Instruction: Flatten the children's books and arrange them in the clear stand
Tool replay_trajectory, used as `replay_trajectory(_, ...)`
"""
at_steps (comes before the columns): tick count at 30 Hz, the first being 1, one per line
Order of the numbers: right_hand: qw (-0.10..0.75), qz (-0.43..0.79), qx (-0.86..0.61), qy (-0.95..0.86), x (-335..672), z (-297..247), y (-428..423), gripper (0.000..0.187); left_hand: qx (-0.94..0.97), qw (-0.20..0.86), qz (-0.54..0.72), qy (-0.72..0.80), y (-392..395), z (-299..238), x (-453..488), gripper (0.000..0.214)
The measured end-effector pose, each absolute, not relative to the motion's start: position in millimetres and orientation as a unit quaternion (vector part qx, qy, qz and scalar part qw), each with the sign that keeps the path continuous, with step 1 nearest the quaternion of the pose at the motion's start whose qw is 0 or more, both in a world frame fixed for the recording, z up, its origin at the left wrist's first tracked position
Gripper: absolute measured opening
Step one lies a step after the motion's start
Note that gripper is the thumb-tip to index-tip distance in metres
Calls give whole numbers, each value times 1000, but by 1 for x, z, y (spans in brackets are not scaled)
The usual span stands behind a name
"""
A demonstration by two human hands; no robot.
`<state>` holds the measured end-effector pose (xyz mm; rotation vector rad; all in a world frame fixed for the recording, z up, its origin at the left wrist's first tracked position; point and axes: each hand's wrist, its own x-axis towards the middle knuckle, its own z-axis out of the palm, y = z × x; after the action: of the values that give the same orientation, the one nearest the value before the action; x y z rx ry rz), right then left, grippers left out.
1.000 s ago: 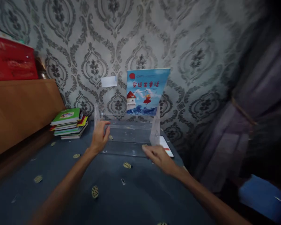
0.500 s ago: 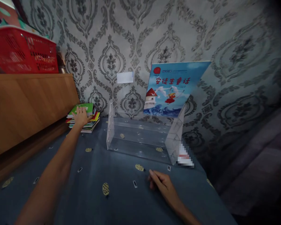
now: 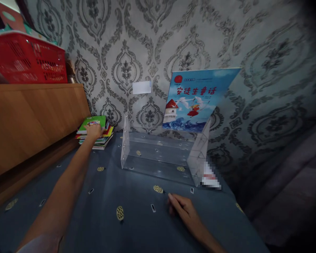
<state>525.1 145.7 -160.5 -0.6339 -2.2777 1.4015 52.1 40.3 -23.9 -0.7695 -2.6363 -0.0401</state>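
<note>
My left hand (image 3: 94, 131) reaches out to a stack of thin books (image 3: 96, 132) by the wall and lies on the green top book, fingers closing over its edge. My right hand (image 3: 183, 209) rests on the blue patterned cloth (image 3: 137, 225) in front of a clear acrylic rack (image 3: 163, 154), fingers loosely curled, nothing in it. A blue picture book (image 3: 197, 100) stands upright on the rack's back tier, at its right side, leaning on the wallpapered wall.
A wooden cabinet (image 3: 28, 123) runs along the left, with a red plastic basket (image 3: 26, 58) on top. A small card (image 3: 209, 177) lies right of the rack. Dark curtain fills the right side.
My left hand left the rack and moved left onto the book stack. My right hand drew back from the rack onto the cloth. The view shifted left.
</note>
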Motion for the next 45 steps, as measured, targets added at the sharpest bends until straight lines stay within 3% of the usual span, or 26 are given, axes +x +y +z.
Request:
replay_trajectory(9, 198, 514, -232, -802, 525, -162, 146, 73, -285, 228, -10, -931, 8, -8, 55, 58)
replay_trajectory(14, 197, 517, -227, -801, 525, -162, 147, 74, -359, 268, 3, -894, -9, -25, 54, 51)
replay_trajectory(22, 200, 514, -227, -802, 524, -163, 147, 74, -382, 227, 21, -895, -17, -43, 49, 61)
replay_trajectory(39, 199, 504, -219, -811, 523, -163, 147, 74, -375, 253, 35, -891, 0, -39, 101, 46)
replay_trajectory(45, 198, 507, -217, -811, 524, -160, 147, 75, -379, 232, 38, -895, -12, -67, 106, 67)
